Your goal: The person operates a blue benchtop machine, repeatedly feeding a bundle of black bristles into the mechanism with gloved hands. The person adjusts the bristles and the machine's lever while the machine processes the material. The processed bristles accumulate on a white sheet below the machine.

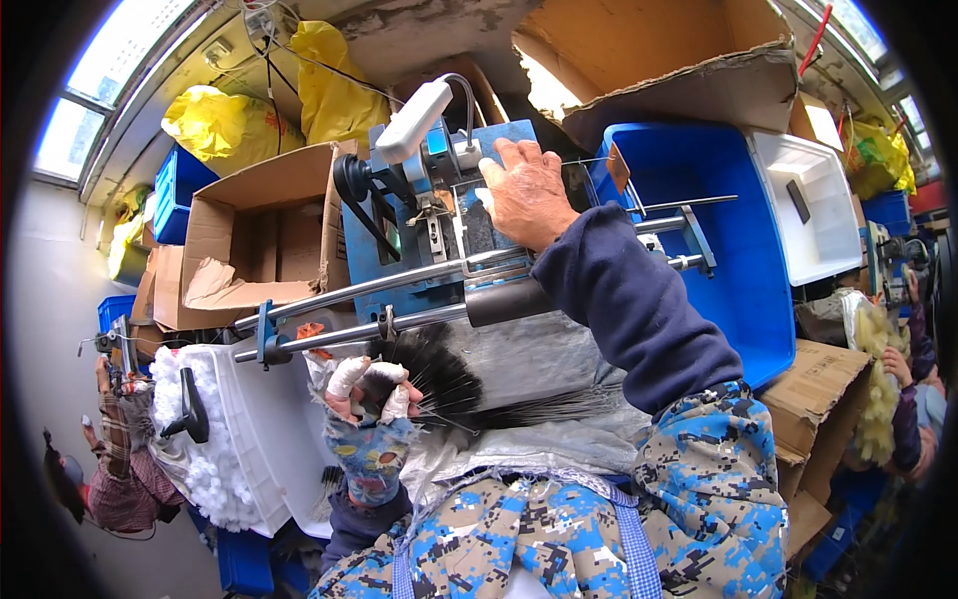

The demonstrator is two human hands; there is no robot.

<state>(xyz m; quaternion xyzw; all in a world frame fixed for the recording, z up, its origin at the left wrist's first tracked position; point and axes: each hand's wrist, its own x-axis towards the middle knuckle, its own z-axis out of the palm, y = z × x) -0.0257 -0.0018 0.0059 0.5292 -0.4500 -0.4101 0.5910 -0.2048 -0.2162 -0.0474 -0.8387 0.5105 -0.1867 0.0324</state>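
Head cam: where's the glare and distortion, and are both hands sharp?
Head view: upper left glass window blown out, long silver metal rods reflecting highlights; outer edges bow toward the rim; bare right hand and white-wrapped left hand reasonably sharp.

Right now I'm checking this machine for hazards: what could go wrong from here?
The black pulley on the blue machine looks unguarded; if it turns, the navy sleeve above the right hand might catch should it stray there. The dark bristles fanning out at the left hand look loose and could scatter.
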